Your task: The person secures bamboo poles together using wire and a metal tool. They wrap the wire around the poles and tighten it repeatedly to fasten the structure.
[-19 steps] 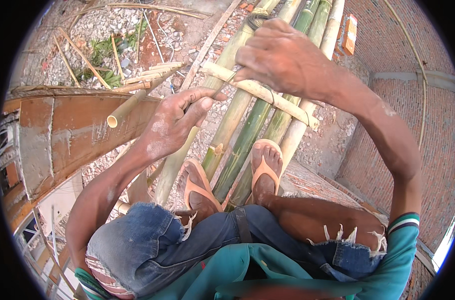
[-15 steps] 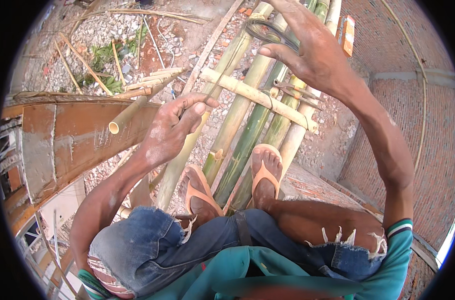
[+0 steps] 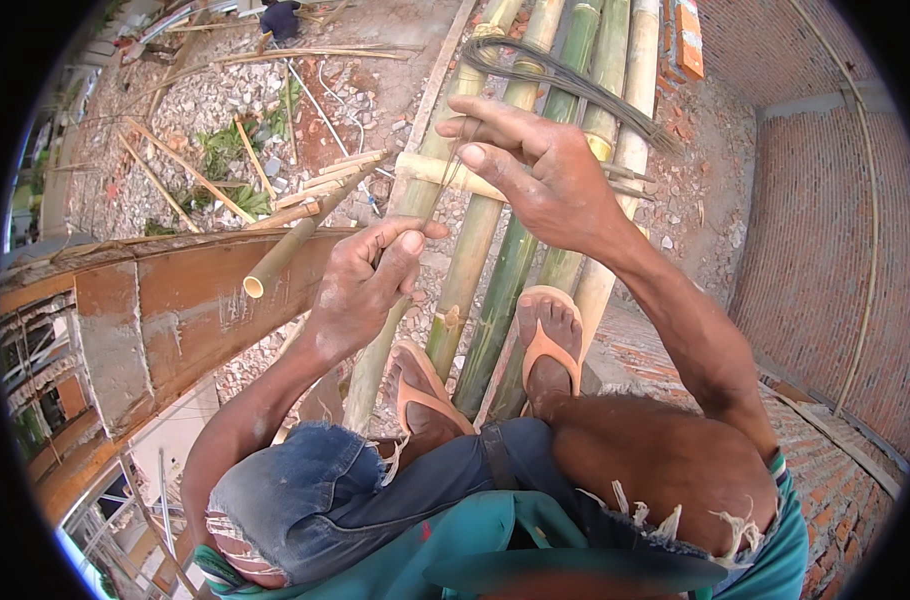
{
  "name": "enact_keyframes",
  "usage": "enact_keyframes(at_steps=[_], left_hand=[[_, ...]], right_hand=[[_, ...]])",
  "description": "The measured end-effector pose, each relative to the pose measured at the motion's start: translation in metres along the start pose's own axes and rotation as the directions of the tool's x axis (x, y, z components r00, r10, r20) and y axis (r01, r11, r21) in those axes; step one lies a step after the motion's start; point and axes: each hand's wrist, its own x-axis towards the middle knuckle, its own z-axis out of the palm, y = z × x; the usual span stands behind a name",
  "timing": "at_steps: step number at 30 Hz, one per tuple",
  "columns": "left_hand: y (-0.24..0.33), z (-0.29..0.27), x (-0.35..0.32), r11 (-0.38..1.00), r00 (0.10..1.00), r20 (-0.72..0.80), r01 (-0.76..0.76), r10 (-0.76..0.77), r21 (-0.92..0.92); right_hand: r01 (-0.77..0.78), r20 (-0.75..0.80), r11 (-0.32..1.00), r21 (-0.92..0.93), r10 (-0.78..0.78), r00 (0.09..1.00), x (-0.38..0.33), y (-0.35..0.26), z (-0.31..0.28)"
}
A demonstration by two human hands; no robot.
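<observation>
My right hand (image 3: 550, 185) is raised over the bamboo poles (image 3: 495, 290) and pinches a looped bundle of thin dark wire (image 3: 575, 85) between thumb and fingers. A single thin strand runs down from it to my left hand (image 3: 365, 290), which pinches that strand between thumb and forefinger. Beneath my right hand a short pale bamboo crosspiece (image 3: 430, 170) lies across the poles. My feet in orange sandals (image 3: 545, 345) rest on the poles as I squat.
A cut bamboo pole with an open end (image 3: 275, 265) juts left over a brown wooden form (image 3: 185, 310). Far below lie rubble, sticks and weeds (image 3: 215, 140). A brick wall (image 3: 815, 220) rises at the right, with an orange brick (image 3: 687, 40) near the poles' far end.
My right hand left the bamboo crosspiece, lifted the wire bundle and now holds it closer to me. My left hand's fingers closed into a pinch on a strand.
</observation>
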Motion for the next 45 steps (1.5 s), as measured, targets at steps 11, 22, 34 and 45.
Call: enact_keyframes(at_steps=[11, 22, 34, 45], left_hand=[[0.01, 0.017, 0.009, 0.989, 0.999, -0.034, 0.01, -0.015, -0.149], [-0.002, 0.019, 0.011, 0.98, 0.999, -0.036, 0.016, -0.024, -0.198], [0.003, 0.023, 0.01, 0.957, 0.997, -0.067, 0.027, -0.049, -0.289], [0.002, 0.021, 0.009, 0.956, 0.995, -0.081, 0.033, -0.059, -0.293]], right_hand=[[-0.137, -0.147, 0.729, 0.67, 0.312, 0.939, -0.025, 0.004, 0.03], [-0.142, -0.184, 0.888, 0.438, 0.243, 0.953, -0.025, 0.001, 0.029], [-0.154, -0.147, 0.739, 0.656, 0.326, 0.934, -0.032, 0.004, 0.045], [-0.188, -0.165, 0.879, 0.439, 0.284, 0.944, -0.038, 0.001, 0.049]])
